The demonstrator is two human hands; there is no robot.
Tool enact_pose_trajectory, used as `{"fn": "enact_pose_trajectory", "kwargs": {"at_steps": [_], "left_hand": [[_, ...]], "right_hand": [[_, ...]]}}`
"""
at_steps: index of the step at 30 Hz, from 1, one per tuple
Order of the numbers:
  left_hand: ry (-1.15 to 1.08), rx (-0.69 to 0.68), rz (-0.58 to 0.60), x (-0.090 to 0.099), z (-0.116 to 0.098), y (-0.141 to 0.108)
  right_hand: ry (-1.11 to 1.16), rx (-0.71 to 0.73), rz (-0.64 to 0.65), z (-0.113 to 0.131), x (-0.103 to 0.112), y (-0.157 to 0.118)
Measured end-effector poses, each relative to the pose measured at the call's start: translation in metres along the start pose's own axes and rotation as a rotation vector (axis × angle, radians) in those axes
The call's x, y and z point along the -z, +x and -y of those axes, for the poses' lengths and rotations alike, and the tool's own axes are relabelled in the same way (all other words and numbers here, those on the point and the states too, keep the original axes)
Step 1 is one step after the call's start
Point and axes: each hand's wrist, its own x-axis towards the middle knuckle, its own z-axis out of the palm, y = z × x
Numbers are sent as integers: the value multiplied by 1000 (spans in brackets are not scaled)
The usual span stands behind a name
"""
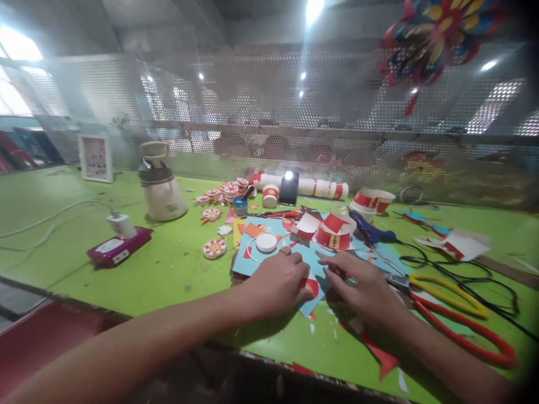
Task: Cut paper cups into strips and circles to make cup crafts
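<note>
My left hand (286,278), with a ring on one finger, rests over a light blue sheet (244,261), its fingers curled; whatever lies beneath them is hidden. A red and white paper piece (310,287) lies by its thumb. To the right, my right hand (356,280) has its thumb and index finger stretched apart, pointing left, near a small pale sliver. Its other fingers are hidden. Just beyond my left hand sits a round white lid (266,242). Cut red and white paper cup pieces (336,231) lie behind the hands.
Large red and yellow handled scissors (463,331) and a blue glue gun (373,229) with black cable lie right. Behind are a phone (288,188), a cup row (324,188) and a blue jar (240,206). A jug (162,188) and purple power strip (120,247) stand left.
</note>
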Motion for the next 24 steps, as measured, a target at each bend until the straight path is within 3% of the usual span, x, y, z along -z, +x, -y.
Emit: {"fn": "enact_pose_trajectory", "kwargs": {"at_steps": [6,10,14,19,24], "left_hand": [[-362,20,-92,-2,-2,2],[-649,242,-170,13,17,-2],[-893,453,-141,41,52,-37],[-830,721,-163,50,81,-97],[-547,747,-178,39,95,-119]], "right_hand": [[-20,-32,40,-1,2,-1],[-28,-53,21,-7,2,-1],[-23,-39,12,-9,2,-1],[-8,-16,11,-5,1,-2],[-7,-8,-4,-4,-1,-3]]}}
